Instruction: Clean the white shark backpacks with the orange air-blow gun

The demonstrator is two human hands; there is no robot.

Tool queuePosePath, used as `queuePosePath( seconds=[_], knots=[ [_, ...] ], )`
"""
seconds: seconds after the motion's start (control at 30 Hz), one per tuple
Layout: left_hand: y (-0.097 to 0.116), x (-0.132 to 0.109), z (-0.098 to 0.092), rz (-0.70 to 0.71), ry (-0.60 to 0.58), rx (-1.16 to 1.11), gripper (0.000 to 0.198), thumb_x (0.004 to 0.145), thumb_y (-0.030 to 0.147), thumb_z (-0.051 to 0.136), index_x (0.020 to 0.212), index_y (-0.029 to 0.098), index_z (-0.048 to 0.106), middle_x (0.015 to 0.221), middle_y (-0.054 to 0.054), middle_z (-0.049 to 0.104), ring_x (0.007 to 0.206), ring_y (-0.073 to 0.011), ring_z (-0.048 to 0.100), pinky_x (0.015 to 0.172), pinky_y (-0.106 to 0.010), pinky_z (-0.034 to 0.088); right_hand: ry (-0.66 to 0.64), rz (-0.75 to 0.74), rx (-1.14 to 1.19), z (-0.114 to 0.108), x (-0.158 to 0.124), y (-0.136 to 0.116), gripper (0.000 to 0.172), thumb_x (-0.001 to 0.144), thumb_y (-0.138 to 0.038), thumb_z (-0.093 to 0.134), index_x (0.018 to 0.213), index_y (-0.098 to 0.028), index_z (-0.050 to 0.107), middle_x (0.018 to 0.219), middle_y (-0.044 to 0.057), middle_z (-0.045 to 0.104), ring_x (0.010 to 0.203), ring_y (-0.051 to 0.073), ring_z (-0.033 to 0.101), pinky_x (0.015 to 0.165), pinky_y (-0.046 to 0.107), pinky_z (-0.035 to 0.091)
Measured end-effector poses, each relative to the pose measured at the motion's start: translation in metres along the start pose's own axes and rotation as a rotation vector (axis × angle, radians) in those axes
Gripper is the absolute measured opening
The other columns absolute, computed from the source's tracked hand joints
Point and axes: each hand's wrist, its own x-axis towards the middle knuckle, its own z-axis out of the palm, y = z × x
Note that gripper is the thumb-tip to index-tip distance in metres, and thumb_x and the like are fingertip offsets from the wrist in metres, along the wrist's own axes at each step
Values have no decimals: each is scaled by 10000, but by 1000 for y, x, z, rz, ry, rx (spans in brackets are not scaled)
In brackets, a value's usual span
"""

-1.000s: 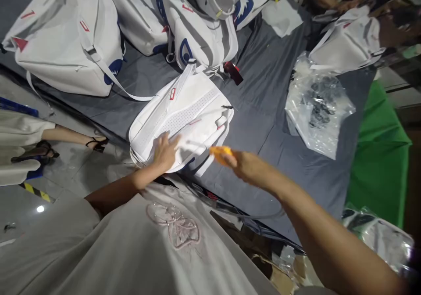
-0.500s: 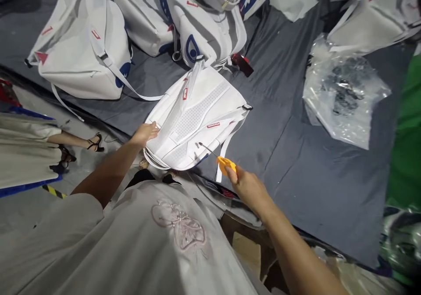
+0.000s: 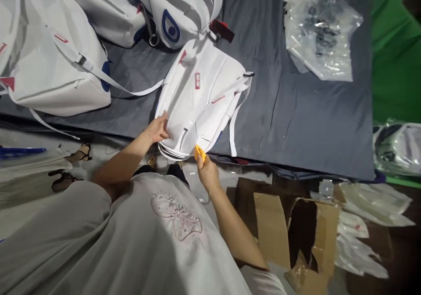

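A white backpack (image 3: 187, 88) lies on the dark grey cloth in front of me, its straps and padded back facing up, with small red labels on the straps. My left hand (image 3: 158, 129) grips its lower left edge, thumb and fingers bent against the fabric. In my right hand (image 3: 208, 172) is a tool with an orange handle (image 3: 199, 152), held at the bag's lower right edge. The tool's thin metal shaft cannot be made out now against the white bag.
More white backpacks (image 3: 62, 75) stand at the left and back. A clear plastic bag (image 3: 324, 36) lies on the grey-covered table (image 3: 315, 128) at the right. Below the table edge are an open cardboard box (image 3: 325, 238) and plastic wrapping (image 3: 375, 203). A person's sandalled foot (image 3: 79, 155) shows at left.
My view has shifted right and down. My right hand has brought the orange-handled tool leftward, in to the backpack's lower edge. My left hand has slid further onto the bag.
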Motion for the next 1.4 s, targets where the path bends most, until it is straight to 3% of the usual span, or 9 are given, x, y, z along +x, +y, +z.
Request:
queuePosePath(
  seconds=[0.2, 0.3, 0.53, 0.63, 0.8, 0.9, 1.03, 1.23, 1.4],
  knots=[
    [11, 2, -6, 70, -40, -44, 689, 906, 742, 356, 1094, 152, 659, 860, -113, 712, 462, -69, 526, 279, -113, 161, 105, 239, -60, 4, -7, 5, 465, 1051, -414, 277, 1264, -121, 568, 889, 143, 714, 783, 245, 674, 626, 282, 341],
    [7, 4, -1, 61, -29, -20, 690, 916, 739, 325, 1142, 173, 650, 923, -111, 721, 450, -63, 504, 280, -117, 137, 178, 243, -34, 14, 6, 7, 447, 1052, -399, 289, 1243, -112, 573, 895, 132, 712, 778, 226, 662, 613, 274, 313],
    [7, -3, 0, 71, 24, 182, 743, 912, 755, 300, 1344, 209, 560, 1047, -129, 725, 811, -189, 686, 402, -156, 368, 194, 241, -44, 25, 35, 12, 491, 1049, -484, 303, 1177, -106, 588, 893, 143, 714, 761, 211, 658, 603, 263, 299],
    [10, -6, 1, 13, 22, 287, 808, 901, 779, 242, 1404, 205, 507, 1072, -142, 718, 845, -202, 695, 428, -171, 411, 190, 256, -51, 23, 37, 13, 493, 1048, -496, 297, 1172, -115, 584, 892, 143, 715, 772, 217, 667, 612, 265, 307],
    [8, -1, 9, 73, -6, 253, 856, 901, 782, 116, 1401, 221, 526, 1125, -152, 710, 660, -120, 635, 334, -133, 237, 196, 250, 15, 17, 29, 21, 464, 1050, -454, 308, 1201, -107, 576, 932, 153, 718, 805, 228, 671, 637, 274, 334],
    [8, -2, 9, 104, -22, 235, 917, 844, 852, 163, 1405, 229, 533, 1165, -173, 697, 744, -167, 667, 319, -133, 206, 184, 219, 56, 15, 14, 30, 449, 1049, -396, 289, 1259, -109, 562, 968, 153, 718, 840, 240, 675, 651, 278, 354],
    [11, -7, 6, 35, -6, 233, 933, 818, 878, 232, 1413, 223, 527, 1213, -186, 675, 882, -244, 699, 339, -146, 314, 133, 274, 40, 15, 1, 38, 469, 1046, -383, 260, 1254, -107, 577, 963, 161, 720, 855, 255, 683, 661, 289, 372],
    [15, -6, 4, -17, -194, 158, 834, 870, 795, 346, 1433, 198, 490, 1274, -223, 645, 794, -211, 722, 331, -123, 342, 144, 325, 30, 18, 2, 38, 440, 1055, -382, 266, 1231, -135, 585, 949, 132, 727, 869, 254, 687, 663, 289, 379],
    [16, 2, 1, 14, -151, 145, 714, 940, 706, 304, 1367, 190, 551, 1159, -166, 713, 754, -202, 720, 357, -159, 414, 154, 326, 40, 19, 11, 31, 428, 1056, -404, 294, 1217, -137, 587, 973, 133, 727, 884, 246, 689, 676, 279, 384]
  ],
)
